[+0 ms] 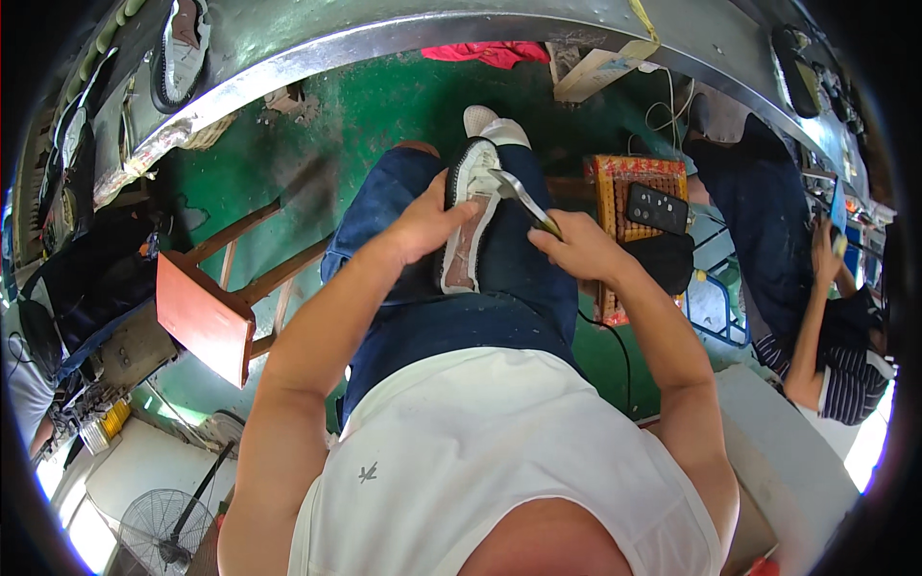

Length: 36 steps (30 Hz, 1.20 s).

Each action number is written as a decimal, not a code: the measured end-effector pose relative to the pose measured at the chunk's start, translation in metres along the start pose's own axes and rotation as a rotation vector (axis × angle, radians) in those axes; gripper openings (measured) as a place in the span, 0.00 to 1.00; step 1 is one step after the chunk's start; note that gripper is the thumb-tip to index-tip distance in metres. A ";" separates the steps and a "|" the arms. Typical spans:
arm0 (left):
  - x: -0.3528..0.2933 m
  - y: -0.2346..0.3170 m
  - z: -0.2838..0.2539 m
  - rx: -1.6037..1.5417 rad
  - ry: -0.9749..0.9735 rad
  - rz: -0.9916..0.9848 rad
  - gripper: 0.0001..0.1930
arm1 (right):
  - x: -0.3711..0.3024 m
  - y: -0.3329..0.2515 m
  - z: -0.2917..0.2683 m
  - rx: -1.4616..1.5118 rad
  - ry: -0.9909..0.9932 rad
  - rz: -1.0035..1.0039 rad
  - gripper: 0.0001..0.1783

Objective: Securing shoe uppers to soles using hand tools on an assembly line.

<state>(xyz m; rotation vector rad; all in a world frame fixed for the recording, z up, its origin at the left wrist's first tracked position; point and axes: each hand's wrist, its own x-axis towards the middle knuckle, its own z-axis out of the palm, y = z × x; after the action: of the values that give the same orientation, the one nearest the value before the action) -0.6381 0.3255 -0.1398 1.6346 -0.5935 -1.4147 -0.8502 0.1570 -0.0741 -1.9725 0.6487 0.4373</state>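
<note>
A shoe with a white and brown upward face and a black edge lies lengthwise across my thighs, its rounded end pointing away from me. My left hand grips it from the left side, thumb pressed over the top. In my right hand is a metal hand tool with a curved shank and a dark and yellowish handle. The tool's head touches or hovers just over the white part near the shoe's far end; I cannot tell which. My fingers partly hide its handle.
A curved metal bench spans the far side, with shoes on it. To my left stands a reddish stool; a fan is behind it. On my right, a black phone-like object rests on a beaded seat. Another person works at far right.
</note>
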 end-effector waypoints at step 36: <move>-0.031 -0.030 0.032 -0.335 -0.049 0.068 0.46 | -0.040 0.001 0.058 -0.621 0.030 -0.228 0.11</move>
<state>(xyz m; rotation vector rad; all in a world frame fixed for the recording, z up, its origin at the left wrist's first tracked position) -0.6812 0.3563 -0.1479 1.3068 -0.4090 -1.4217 -0.8843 0.2186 -0.0797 -2.6088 0.3132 0.5085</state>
